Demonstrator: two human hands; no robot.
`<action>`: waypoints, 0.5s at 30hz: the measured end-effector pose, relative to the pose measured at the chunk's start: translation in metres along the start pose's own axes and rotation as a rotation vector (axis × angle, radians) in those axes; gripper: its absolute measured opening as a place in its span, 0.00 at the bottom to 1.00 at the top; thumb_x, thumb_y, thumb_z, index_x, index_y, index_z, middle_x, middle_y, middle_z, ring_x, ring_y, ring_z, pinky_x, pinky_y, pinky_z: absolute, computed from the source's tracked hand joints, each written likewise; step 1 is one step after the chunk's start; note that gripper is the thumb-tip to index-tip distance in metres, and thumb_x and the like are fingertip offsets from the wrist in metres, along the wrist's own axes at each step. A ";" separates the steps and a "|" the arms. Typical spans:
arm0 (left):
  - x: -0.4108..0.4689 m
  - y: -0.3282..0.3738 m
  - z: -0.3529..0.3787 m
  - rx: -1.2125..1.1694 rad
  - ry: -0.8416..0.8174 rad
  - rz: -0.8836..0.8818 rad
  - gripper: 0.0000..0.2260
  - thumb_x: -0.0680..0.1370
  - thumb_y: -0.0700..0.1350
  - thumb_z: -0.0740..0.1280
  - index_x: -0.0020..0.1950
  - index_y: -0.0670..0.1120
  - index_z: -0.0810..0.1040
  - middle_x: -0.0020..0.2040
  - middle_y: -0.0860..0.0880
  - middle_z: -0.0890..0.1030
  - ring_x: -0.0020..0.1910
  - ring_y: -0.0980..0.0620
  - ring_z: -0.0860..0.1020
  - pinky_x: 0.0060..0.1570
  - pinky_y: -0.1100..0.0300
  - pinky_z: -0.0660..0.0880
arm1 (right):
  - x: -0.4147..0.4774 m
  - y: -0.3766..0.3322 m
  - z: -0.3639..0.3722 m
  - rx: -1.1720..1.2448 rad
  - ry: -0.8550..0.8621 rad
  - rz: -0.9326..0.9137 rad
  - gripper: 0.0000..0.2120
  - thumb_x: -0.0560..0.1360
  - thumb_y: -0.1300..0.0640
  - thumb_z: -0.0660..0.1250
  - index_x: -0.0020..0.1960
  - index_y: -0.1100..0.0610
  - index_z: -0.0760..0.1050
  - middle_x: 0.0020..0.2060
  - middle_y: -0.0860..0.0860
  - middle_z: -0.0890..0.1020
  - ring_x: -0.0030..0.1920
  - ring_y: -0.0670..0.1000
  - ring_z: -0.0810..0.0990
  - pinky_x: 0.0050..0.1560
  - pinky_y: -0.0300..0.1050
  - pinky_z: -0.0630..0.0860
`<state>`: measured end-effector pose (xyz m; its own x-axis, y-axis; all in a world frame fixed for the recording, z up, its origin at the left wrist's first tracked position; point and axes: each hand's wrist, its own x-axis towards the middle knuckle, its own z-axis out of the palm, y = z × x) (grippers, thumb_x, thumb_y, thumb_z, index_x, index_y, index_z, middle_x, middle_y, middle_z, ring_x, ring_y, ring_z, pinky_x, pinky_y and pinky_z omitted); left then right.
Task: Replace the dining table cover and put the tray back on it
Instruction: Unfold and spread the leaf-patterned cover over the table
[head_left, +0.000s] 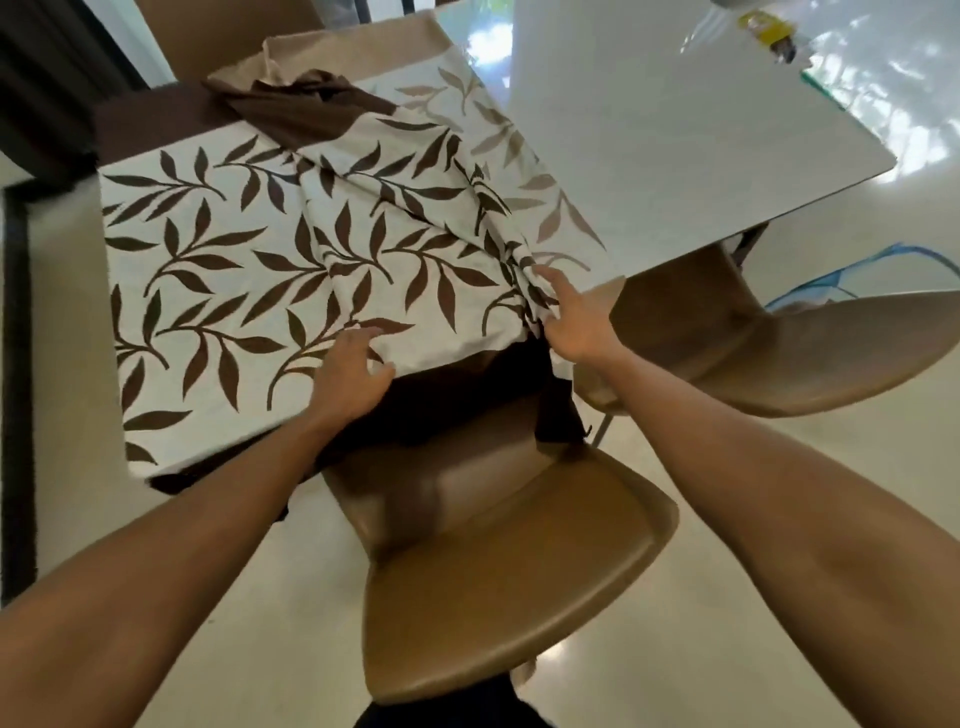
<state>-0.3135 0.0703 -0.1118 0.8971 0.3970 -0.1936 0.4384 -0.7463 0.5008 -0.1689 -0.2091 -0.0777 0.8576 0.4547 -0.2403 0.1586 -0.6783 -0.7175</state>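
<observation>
while bunched, cover (234, 260) seemingly in fingers (555, 279)

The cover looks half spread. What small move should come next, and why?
Probably the right hand, gripping the bunched fold of the cover, should draw it right across the bare tabletop while the left hand presses the flat part: that side lies uncovered.

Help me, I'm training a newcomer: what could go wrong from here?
1. The right hand pinches the cloth at one bunched spot; pulling from there may leave it skewed and creased.
2. The bare table looks glossy, and the brown border hangs toward the chair, so the cloth could slide off.
3. The small yellow item could get swept off.
</observation>
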 end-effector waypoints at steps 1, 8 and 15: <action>-0.001 0.010 0.003 -0.007 0.038 -0.005 0.22 0.77 0.49 0.68 0.71 0.49 0.71 0.70 0.46 0.72 0.69 0.46 0.71 0.68 0.46 0.70 | 0.003 0.000 -0.004 -0.022 -0.013 -0.033 0.29 0.79 0.62 0.59 0.79 0.50 0.61 0.74 0.53 0.72 0.71 0.55 0.71 0.73 0.48 0.66; 0.036 0.082 0.029 -0.213 0.121 -0.061 0.16 0.79 0.52 0.67 0.66 0.49 0.77 0.63 0.49 0.79 0.57 0.52 0.78 0.58 0.53 0.76 | 0.051 0.017 -0.025 -0.247 -0.172 -0.191 0.17 0.77 0.58 0.65 0.64 0.46 0.80 0.63 0.46 0.81 0.65 0.50 0.77 0.65 0.45 0.72; 0.096 0.183 0.079 -0.744 0.060 -0.433 0.16 0.75 0.61 0.69 0.42 0.49 0.79 0.39 0.48 0.83 0.40 0.46 0.84 0.44 0.50 0.81 | 0.082 0.032 -0.046 -0.158 -0.394 -0.226 0.16 0.71 0.53 0.69 0.59 0.46 0.81 0.57 0.48 0.82 0.56 0.48 0.79 0.60 0.51 0.77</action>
<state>-0.1428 -0.0700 -0.1051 0.6455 0.6090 -0.4610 0.5727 0.0135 0.8197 -0.0706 -0.2201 -0.0907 0.5473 0.7644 -0.3408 0.4187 -0.6026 -0.6794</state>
